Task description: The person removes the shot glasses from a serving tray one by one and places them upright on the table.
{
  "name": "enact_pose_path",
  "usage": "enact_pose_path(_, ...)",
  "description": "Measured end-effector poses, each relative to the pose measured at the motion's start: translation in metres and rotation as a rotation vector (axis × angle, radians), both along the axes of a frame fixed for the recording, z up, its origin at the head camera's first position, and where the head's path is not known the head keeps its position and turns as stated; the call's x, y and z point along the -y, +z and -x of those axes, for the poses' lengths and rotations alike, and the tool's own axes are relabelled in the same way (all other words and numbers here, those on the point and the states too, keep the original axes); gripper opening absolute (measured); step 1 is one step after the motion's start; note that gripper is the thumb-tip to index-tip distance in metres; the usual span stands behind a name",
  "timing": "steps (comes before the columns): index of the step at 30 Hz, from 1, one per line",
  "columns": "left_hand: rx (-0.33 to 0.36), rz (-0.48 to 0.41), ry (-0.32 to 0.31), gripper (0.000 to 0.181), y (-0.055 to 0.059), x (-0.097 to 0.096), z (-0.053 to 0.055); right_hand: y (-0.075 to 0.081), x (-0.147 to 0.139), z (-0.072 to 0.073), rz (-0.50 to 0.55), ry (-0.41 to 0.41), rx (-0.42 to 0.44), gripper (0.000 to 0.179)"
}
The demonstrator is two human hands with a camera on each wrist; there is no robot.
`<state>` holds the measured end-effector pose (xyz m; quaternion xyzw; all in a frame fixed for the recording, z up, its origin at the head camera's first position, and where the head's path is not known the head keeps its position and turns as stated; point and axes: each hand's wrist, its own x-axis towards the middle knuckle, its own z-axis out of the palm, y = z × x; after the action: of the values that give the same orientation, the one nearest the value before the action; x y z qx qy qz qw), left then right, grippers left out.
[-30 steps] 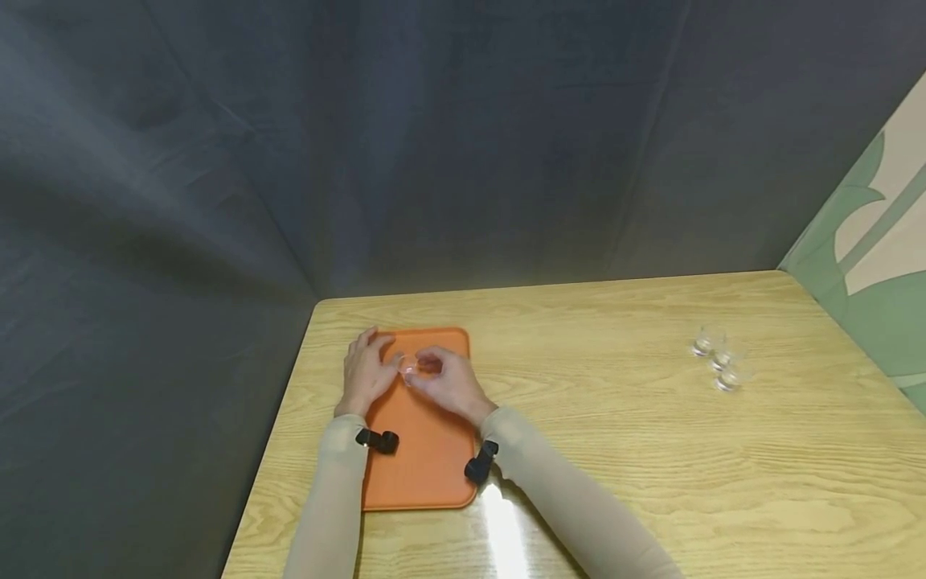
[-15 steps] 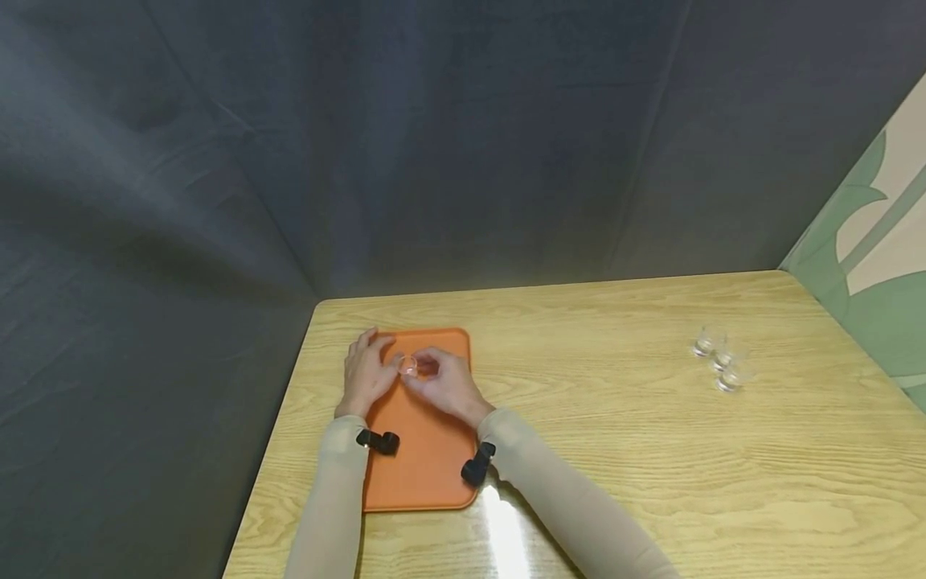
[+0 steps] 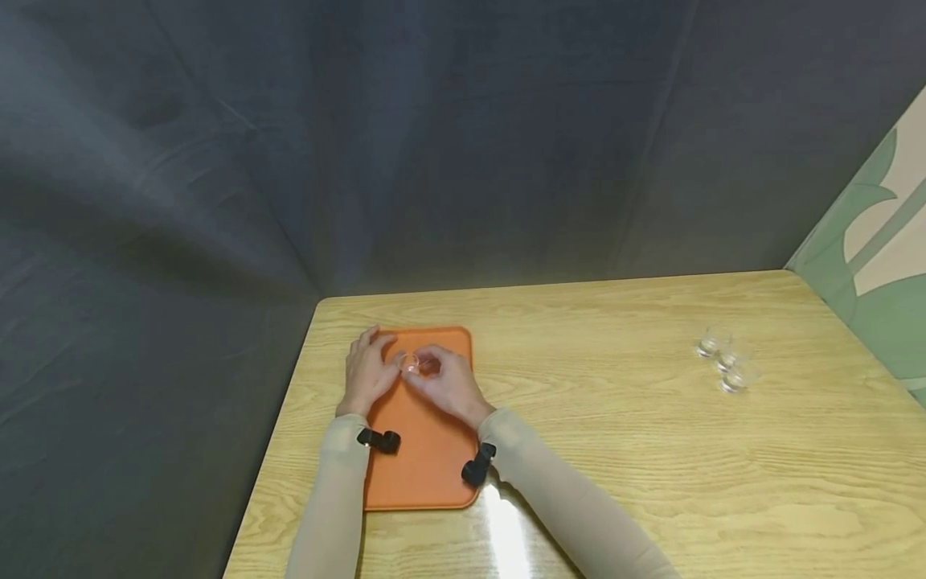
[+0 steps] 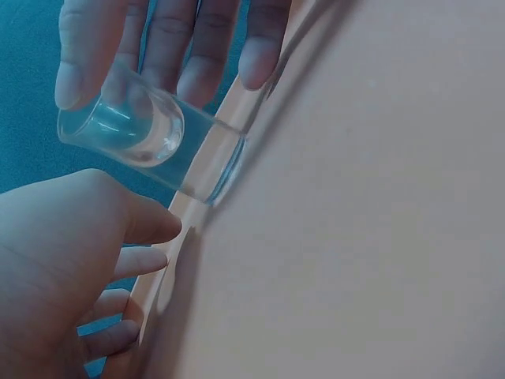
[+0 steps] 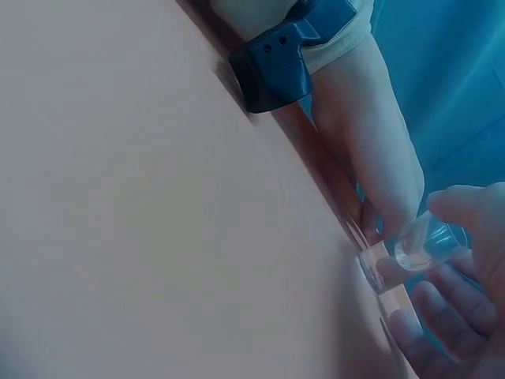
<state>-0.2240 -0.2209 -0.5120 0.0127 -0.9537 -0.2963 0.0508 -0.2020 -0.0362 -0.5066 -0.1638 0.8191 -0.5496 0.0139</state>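
A small clear shot glass stands close over the far part of the orange tray. My right hand holds this glass between thumb and fingers; in the left wrist view the glass has its thick base down at the tray surface. To the left of it, my left hand lies along the tray's left side with fingers spread and relaxed, thumb tip right by the glass. In the right wrist view, the left hand appears behind the glass.
Three more clear shot glasses form a tight group on the right of the wooden table. A dark curtain hangs behind the table and along its left side. A green-patterned wall borders the right.
The right wrist has shifted slightly left, and the held glass shows its round rim more clearly. The left hand stays where it was.
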Motion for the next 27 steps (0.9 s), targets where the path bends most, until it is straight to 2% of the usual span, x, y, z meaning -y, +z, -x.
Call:
enact_pose_path(5, 0.008, -0.002, 0.000, 0.047, -0.001, 0.000, 0.000, 0.001, -0.003, -0.001, 0.014, -0.013, -0.027, 0.035)
enact_pose_path(16, 0.024, -0.026, -0.001, 0.048, 0.000, 0.001, -0.002, 0.007, -0.014, -0.001, 0.117, -0.060, 0.029, 0.043)
enact_pose_path(27, 0.005, -0.035, -0.002, 0.046, -0.001, 0.000, -0.001, 0.015, -0.032, -0.002, 0.192, -0.127, 0.031, 0.041)
